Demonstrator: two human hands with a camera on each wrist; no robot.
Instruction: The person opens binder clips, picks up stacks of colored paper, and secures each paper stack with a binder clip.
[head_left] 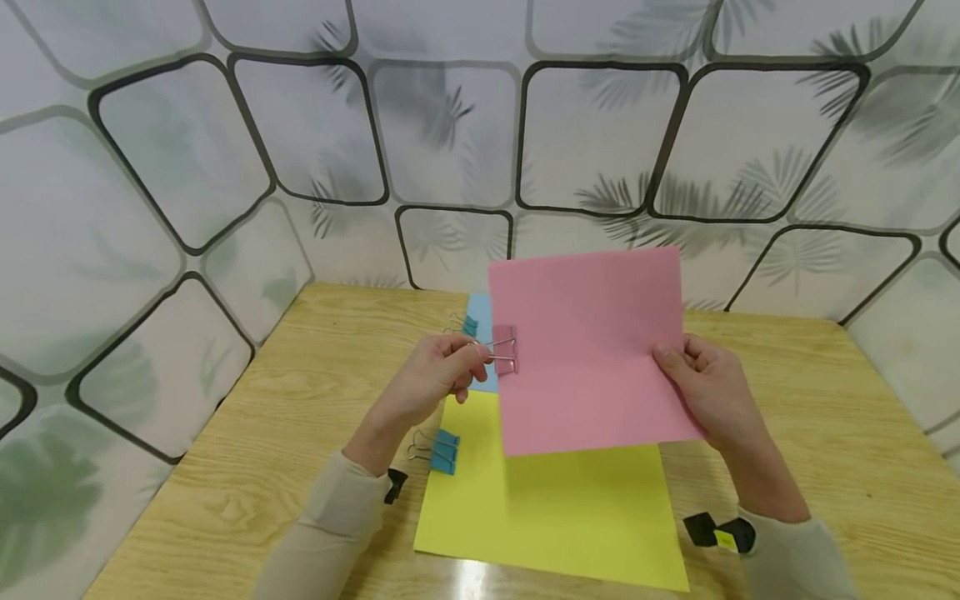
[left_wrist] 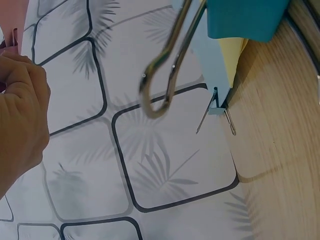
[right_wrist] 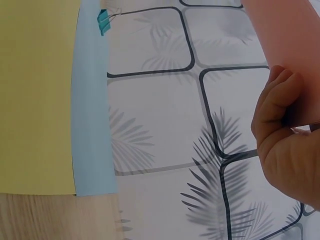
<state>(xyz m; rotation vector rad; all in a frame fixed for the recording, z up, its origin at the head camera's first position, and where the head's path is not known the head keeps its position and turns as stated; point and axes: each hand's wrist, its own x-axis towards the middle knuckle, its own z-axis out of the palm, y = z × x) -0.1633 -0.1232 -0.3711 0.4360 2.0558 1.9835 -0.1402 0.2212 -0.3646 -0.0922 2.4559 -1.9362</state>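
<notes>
A pink sheet of paper (head_left: pixel 585 358) is held up above the table, tilted toward me. On its left edge sits a pink binder clip (head_left: pixel 505 333) with wire handles. My left hand (head_left: pixel 435 375) pinches those handles between thumb and fingers. At the sheet's right edge my right hand (head_left: pixel 708 387) grips the paper, thumb in front and fingers curled behind. In the right wrist view that hand (right_wrist: pixel 285 135) shows its curled fingers at the pink paper (right_wrist: pixel 290 40). The left wrist view shows the left hand (left_wrist: pixel 22 110) only in part.
Yellow paper (head_left: pixel 555 525) lies on the wooden table (head_left: pixel 262 467) below the pink sheet, a teal binder clip (head_left: pixel 445 452) on its left edge. Blue paper (head_left: pixel 480 308) with another teal clip (head_left: pixel 470 326) lies behind. A patterned wall (head_left: pixel 450 125) stands at the back.
</notes>
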